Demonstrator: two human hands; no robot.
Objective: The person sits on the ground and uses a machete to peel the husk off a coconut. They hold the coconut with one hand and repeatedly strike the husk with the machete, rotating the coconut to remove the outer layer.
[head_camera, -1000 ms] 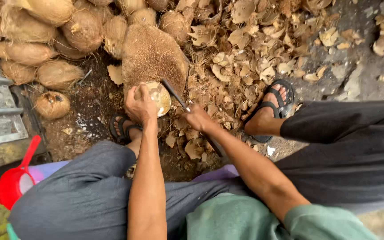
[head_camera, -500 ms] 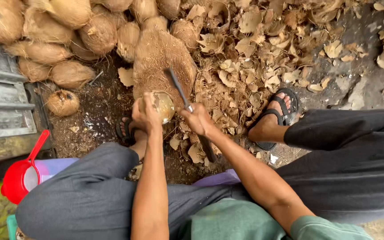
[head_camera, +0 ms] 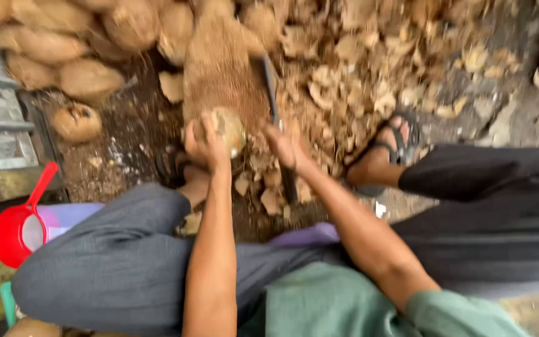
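Two hands: left hand (head_camera: 206,142) grips coconut (head_camera: 227,128), right hand (head_camera: 287,145) w/ knife (head_camera: 270,87).

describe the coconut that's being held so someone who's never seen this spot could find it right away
Start at the big brown fibrous chopping block in the upper middle, in front of the heap of unhusked coconuts. At its near edge the left hand grips a small round coconut. Unlike the large tan husked ones behind, it is trimmed, pale and hand-sized.
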